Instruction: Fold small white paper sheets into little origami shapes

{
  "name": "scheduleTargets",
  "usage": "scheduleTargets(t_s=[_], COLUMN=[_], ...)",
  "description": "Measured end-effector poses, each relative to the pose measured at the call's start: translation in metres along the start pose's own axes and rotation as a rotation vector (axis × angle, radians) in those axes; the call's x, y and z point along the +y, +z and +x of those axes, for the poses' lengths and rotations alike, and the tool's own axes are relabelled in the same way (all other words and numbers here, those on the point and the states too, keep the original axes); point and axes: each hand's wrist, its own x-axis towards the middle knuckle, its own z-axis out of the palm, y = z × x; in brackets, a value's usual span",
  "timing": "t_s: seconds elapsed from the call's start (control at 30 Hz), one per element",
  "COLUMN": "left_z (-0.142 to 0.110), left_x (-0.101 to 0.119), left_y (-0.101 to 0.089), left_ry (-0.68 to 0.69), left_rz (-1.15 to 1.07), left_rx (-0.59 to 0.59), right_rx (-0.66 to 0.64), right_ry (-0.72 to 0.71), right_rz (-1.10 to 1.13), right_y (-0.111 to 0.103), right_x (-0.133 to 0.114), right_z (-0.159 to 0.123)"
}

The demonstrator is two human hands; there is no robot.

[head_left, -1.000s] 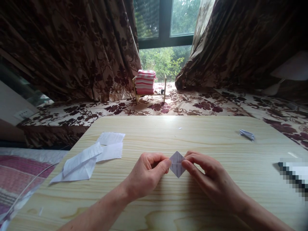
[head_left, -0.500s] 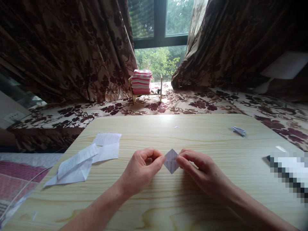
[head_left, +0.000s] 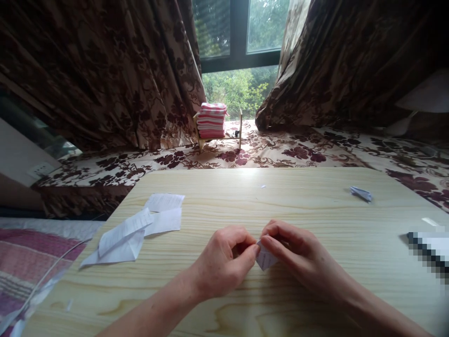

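Observation:
A small folded paper [head_left: 266, 260] with faint print is held between both hands above the table [head_left: 196, 304]. My left hand [head_left: 229, 260] pinches its left corner between thumb and forefinger. With thumb and fingers closed, my right hand [head_left: 294, 250] grips the paper's upper right part and covers much of it. Only the lower portion of the paper shows, pointing down. Off to the left lie several loose sheets of paper [head_left: 121, 236], overlapping, some with print. A small folded paper piece [head_left: 360, 194] lies at the far right of the table.
Tiny paper scraps [head_left: 263, 186] lie toward the table's back edge. At the right edge is a blurred-out, dark-edged object [head_left: 430, 248]. Behind the table, a small rack [head_left: 240, 131] with folded pink-and-white cloths [head_left: 211, 120] stands on a flowered ledge by the window.
Both hands have come closer together, and the paper has gone from a fully visible flat diamond to a tilted shape mostly behind my right fingers. The camera view shifted sideways slightly.

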Motion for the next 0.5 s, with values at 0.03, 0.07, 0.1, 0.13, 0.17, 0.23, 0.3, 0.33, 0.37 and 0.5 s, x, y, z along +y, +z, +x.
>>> scheduleTargets(t_s=[0.03, 0.07, 0.1, 0.13, 0.17, 0.23, 0.3, 0.33, 0.37, 0.5], left_z=[-0.001, -0.001, -0.002, -0.002, -0.002, -0.002, -0.004, -0.007, -0.01, -0.033], left_x=[-0.001, -0.002, -0.003, -0.004, -0.004, -0.004, -0.001, 0.0, 0.002, 0.01], left_y=[0.0, 0.001, 0.001, 0.002, 0.003, 0.004, 0.005, 0.005, 0.005, 0.008], left_ry=[0.012, 0.02, 0.021, 0.016, 0.006, -0.018, -0.042, -0.058, -0.08, -0.139], left_rz=[0.023, 0.034, 0.033, 0.019, 0.0, -0.024, -0.019, -0.018, -0.033, -0.178], left_rx=[0.001, -0.002, -0.005, -0.01, -0.009, 0.016, 0.047, 0.069, 0.092, 0.222], right_rx=[-0.011, -0.021, -0.029, -0.033, -0.032, -0.007, 0.065, 0.133, 0.166, 0.223], right_ry=[0.012, 0.019, 0.021, 0.019, 0.016, 0.022, 0.062, 0.083, 0.092, 0.111], right_rz=[0.008, 0.008, 0.002, -0.009, -0.018, -0.025, -0.029, -0.042, -0.06, -0.055], right_y=[0.001, 0.002, 0.003, 0.003, 0.003, 0.0, -0.006, -0.01, -0.013, -0.01], right_x=[0.0, 0.001, 0.001, 0.001, 0.001, 0.002, 0.004, 0.004, 0.004, -0.001], right_z=[0.0, 0.001, 0.002, 0.003, 0.004, 0.007, 0.008, 0.006, 0.003, -0.027])
